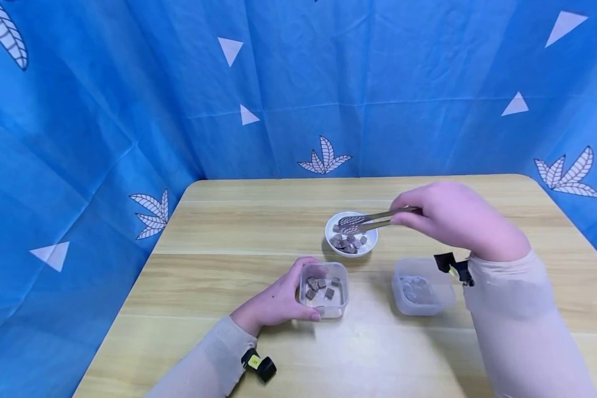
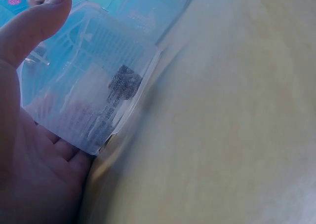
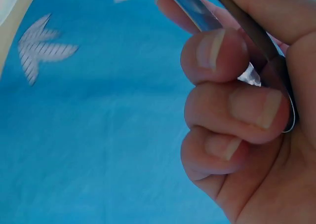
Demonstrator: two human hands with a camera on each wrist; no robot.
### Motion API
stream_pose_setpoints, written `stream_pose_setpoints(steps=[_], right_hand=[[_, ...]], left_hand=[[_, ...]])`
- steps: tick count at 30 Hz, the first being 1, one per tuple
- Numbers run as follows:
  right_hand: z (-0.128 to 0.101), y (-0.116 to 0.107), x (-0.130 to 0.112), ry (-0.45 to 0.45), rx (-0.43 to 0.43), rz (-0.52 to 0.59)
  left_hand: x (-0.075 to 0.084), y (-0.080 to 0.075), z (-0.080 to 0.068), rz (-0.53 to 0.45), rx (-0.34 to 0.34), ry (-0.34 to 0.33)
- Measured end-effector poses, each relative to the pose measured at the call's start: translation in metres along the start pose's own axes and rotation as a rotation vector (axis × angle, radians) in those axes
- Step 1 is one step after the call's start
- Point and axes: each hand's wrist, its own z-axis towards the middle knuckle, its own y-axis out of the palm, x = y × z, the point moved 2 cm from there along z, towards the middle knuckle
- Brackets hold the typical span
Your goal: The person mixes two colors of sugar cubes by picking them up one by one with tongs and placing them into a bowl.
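Note:
My right hand (image 1: 440,215) grips metal tongs (image 1: 378,222), whose patterned tips are over a white bowl (image 1: 372,243). Several small brown cubes (image 1: 347,244) lie in the bowl, and one cube sits by the tong tips; whether it is pinched I cannot tell. In the right wrist view, curled fingers (image 3: 237,105) wrap the tongs' handle. My left hand (image 1: 283,298) holds a clear square container (image 1: 345,287) by its left side, thumb at the near edge. Several brown cubes (image 1: 330,293) lie inside it; in the left wrist view a dark cube (image 2: 125,82) shows through the wall.
A second translucent container (image 1: 445,290) stands to the right, below the right forearm, with something clear and crumpled-looking (image 1: 418,289) inside. All stand on a wooden table (image 1: 219,232). A blue patterned curtain (image 1: 288,72) hangs behind and to the left.

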Motion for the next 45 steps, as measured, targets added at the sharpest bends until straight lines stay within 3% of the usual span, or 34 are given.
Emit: stream_pose_setpoints(steps=[8, 20, 24, 33, 41, 45], right_hand=[[-0.020, 0.017, 0.040, 0.167, -0.020, 0.032], [-0.028, 0.018, 0.045, 0.279, -0.050, 0.056], [-0.028, 0.014, 0.039, 0.268, -0.049, 0.086], [-0.019, 0.013, -0.003, 0.088, -0.129, 0.163], [-0.012, 0.027, -0.017, 0.123, -0.207, 0.224], [-0.009, 0.033, -0.025, 0.060, -0.221, 0.201]], left_hand=[[0.000, 0.002, 0.002, -0.007, -0.009, 0.008], [0.000, 0.000, 0.000, 0.019, 0.000, 0.004], [0.000, 0.000, 0.000, 0.022, 0.002, 0.000], [-0.001, 0.000, 0.002, 0.011, 0.001, 0.020], [-0.004, 0.002, 0.001, 0.025, 0.004, -0.009], [-0.003, 0.001, 0.001, 0.023, -0.001, 0.009]])
